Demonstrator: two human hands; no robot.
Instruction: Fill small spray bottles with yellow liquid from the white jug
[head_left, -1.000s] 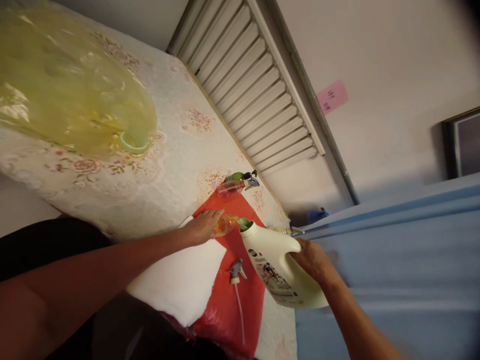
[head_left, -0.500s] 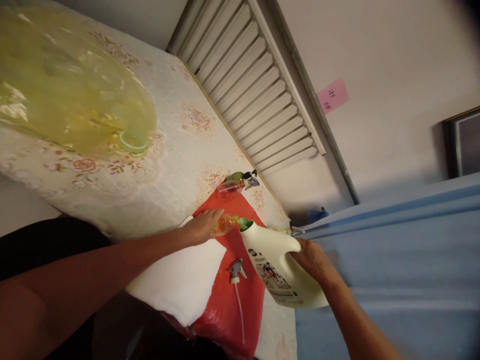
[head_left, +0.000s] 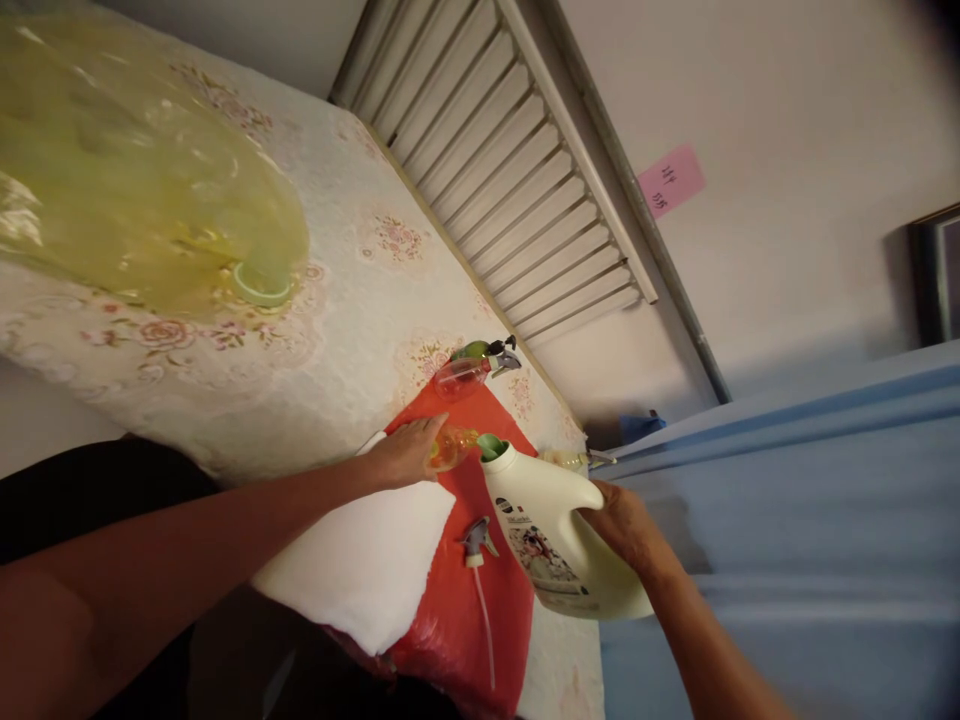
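My right hand (head_left: 619,520) is wrapped round the handle of a large cream-coloured jug (head_left: 536,490) with a printed label. The jug leans so that its green spout (head_left: 491,447) meets the neck of a small clear bottle (head_left: 451,448). Around that bottle's body my left hand (head_left: 409,452) is closed, its fingers partly hidden. Any liquid passing between the two is too small to make out. Below them a grey spray trigger (head_left: 476,540) with its thin tube lies on a red plastic sheet (head_left: 491,600). A folded white cloth (head_left: 367,560) lies under my left forearm.
Spray bottles stand behind, one a clear one with a grey trigger (head_left: 463,377). Another bottle (head_left: 566,460) is partly behind the jug. A large yellow plastic bag (head_left: 150,170) rests on the floral tablecloth (head_left: 337,260). A radiator (head_left: 510,170) and blue curtain (head_left: 810,520) border the table.
The view has shifted slightly. Both hands keep their hold, and the jug's spout stays at the bottle's neck, with the jug's tilt almost the same.
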